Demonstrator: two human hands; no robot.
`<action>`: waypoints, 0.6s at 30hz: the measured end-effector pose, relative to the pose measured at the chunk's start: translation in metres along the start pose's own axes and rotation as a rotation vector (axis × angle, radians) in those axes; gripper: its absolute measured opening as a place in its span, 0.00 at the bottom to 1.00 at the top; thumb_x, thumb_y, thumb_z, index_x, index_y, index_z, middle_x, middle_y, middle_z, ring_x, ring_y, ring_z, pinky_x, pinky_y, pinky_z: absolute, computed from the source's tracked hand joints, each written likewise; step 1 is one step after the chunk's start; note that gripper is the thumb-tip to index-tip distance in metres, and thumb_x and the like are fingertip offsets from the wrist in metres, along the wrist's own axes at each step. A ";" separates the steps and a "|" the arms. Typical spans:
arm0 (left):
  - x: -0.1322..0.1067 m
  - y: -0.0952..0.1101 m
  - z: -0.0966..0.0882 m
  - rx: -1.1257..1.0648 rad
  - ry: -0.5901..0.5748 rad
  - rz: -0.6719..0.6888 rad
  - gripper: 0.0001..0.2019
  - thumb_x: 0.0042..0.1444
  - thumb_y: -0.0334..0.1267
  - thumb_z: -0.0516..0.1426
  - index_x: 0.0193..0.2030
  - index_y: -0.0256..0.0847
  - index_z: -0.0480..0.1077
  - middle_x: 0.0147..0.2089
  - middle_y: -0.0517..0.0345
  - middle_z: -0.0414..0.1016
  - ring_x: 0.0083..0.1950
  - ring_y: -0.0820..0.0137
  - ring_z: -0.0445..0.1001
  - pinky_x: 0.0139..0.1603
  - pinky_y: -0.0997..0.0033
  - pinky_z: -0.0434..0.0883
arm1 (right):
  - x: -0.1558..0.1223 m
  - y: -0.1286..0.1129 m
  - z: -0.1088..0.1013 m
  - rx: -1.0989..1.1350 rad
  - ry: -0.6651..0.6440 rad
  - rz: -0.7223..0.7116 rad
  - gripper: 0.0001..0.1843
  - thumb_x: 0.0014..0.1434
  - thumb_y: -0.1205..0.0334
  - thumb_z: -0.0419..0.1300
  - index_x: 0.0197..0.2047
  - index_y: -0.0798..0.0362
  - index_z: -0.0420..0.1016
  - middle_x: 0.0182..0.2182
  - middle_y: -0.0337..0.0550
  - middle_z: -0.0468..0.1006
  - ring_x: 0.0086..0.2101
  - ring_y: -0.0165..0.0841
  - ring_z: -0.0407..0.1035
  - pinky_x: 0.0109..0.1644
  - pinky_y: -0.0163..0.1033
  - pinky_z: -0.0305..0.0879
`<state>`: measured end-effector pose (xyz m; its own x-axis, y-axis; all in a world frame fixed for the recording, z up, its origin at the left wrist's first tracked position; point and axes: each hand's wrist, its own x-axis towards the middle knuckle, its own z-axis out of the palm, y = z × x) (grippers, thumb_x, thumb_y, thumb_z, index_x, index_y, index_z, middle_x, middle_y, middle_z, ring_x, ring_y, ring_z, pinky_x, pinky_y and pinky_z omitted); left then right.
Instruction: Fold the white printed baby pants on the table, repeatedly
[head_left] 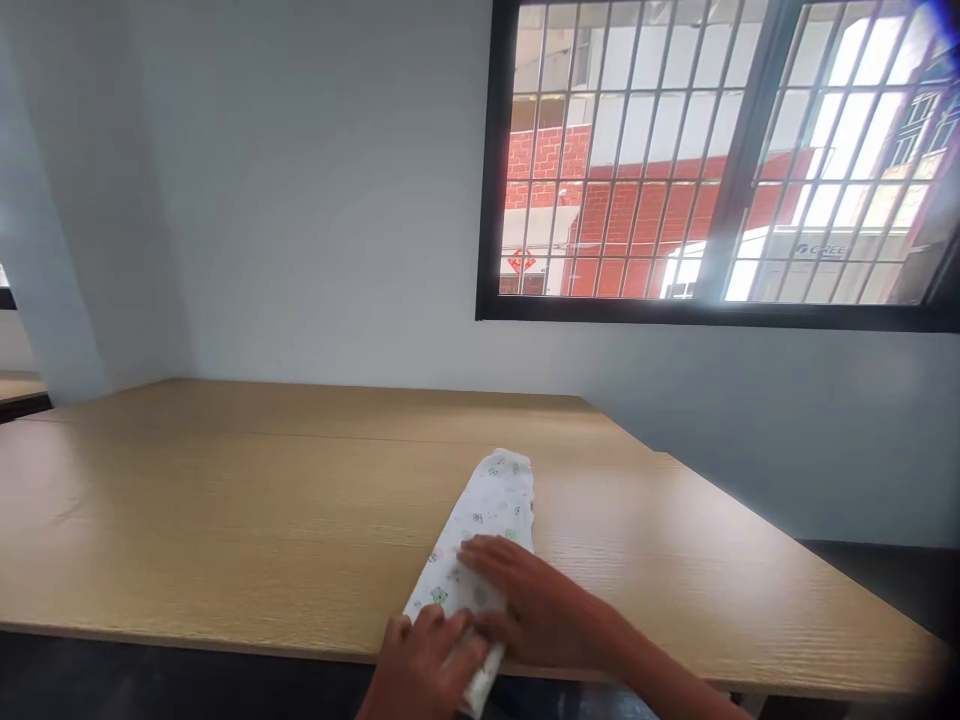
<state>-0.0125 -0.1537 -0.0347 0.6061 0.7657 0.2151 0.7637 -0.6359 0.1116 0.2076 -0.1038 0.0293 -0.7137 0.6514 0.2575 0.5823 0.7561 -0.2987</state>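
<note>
A white folded cloth with small green, pink and dark prints lies lengthwise on the wooden table. Its narrow near end hangs past the front edge. My left hand has its fingers bent over the cloth at that edge, gripping it; the thumb side is partly hidden. Across the middle of the cloth rests my right hand, fingers stretched out and lying on the fabric. The two hands almost touch. What kind of cloth article it is cannot be made out.
Behind the table stands a plain pale wall. A dark-framed window with bars is at the upper right. The table's right edge slants away toward the wall, and part of another table shows at far left.
</note>
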 end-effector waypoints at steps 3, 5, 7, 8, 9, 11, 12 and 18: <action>-0.001 -0.006 0.000 -0.006 0.112 0.149 0.19 0.58 0.34 0.57 0.55 0.55 0.70 0.59 0.56 0.73 0.57 0.57 0.71 0.52 0.62 0.67 | -0.024 -0.023 -0.007 0.010 -0.053 -0.056 0.31 0.64 0.51 0.57 0.67 0.45 0.59 0.64 0.47 0.62 0.64 0.45 0.52 0.68 0.58 0.47; -0.005 -0.016 -0.005 -0.034 0.108 0.154 0.24 0.52 0.35 0.60 0.57 0.51 0.68 0.62 0.54 0.70 0.61 0.54 0.67 0.57 0.58 0.65 | -0.036 -0.025 -0.014 -0.001 -0.046 -0.077 0.35 0.59 0.45 0.62 0.66 0.47 0.61 0.63 0.51 0.63 0.63 0.47 0.54 0.68 0.60 0.47; -0.012 -0.027 -0.010 -0.073 0.081 0.159 0.27 0.49 0.33 0.60 0.59 0.48 0.67 0.63 0.53 0.68 0.62 0.54 0.66 0.59 0.58 0.64 | -0.045 -0.024 -0.013 -0.061 -0.018 -0.128 0.38 0.54 0.43 0.65 0.64 0.49 0.64 0.62 0.54 0.65 0.61 0.48 0.58 0.68 0.59 0.48; -0.016 -0.032 -0.011 -0.091 0.089 0.168 0.27 0.49 0.31 0.59 0.58 0.47 0.67 0.63 0.53 0.69 0.62 0.56 0.67 0.60 0.59 0.64 | -0.049 -0.023 -0.008 -0.110 0.010 -0.165 0.36 0.54 0.44 0.66 0.62 0.49 0.66 0.60 0.54 0.68 0.60 0.48 0.61 0.67 0.58 0.50; -0.019 -0.036 -0.012 -0.106 0.112 0.186 0.26 0.50 0.29 0.58 0.57 0.46 0.68 0.62 0.53 0.69 0.61 0.58 0.68 0.60 0.61 0.64 | -0.051 -0.024 0.000 -0.172 0.056 -0.204 0.32 0.55 0.47 0.67 0.60 0.49 0.68 0.58 0.54 0.70 0.58 0.47 0.64 0.66 0.57 0.54; -0.024 -0.041 -0.012 -0.132 0.186 0.236 0.22 0.52 0.27 0.57 0.54 0.46 0.70 0.59 0.54 0.73 0.60 0.60 0.70 0.60 0.63 0.65 | -0.053 -0.026 0.019 -0.318 0.200 -0.272 0.21 0.59 0.57 0.64 0.55 0.50 0.71 0.52 0.53 0.76 0.51 0.45 0.71 0.62 0.56 0.61; -0.025 -0.041 -0.013 -0.151 0.227 0.267 0.20 0.53 0.27 0.56 0.52 0.46 0.71 0.57 0.55 0.75 0.59 0.62 0.71 0.60 0.64 0.65 | -0.051 -0.028 0.029 -0.385 0.285 -0.298 0.16 0.60 0.62 0.62 0.53 0.50 0.72 0.49 0.52 0.78 0.47 0.44 0.73 0.60 0.55 0.65; -0.027 -0.022 -0.028 -0.374 0.306 0.317 0.08 0.64 0.35 0.53 0.43 0.46 0.73 0.36 0.56 0.80 0.40 0.67 0.77 0.44 0.68 0.72 | -0.043 -0.043 0.057 -0.287 0.528 -0.325 0.11 0.69 0.66 0.50 0.39 0.48 0.72 0.26 0.40 0.77 0.29 0.33 0.72 0.40 0.40 0.73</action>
<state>-0.0520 -0.1629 -0.0153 0.6581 0.5045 0.5590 0.3905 -0.8634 0.3195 0.1914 -0.1674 -0.0209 -0.6268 0.2773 0.7282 0.5030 0.8577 0.1064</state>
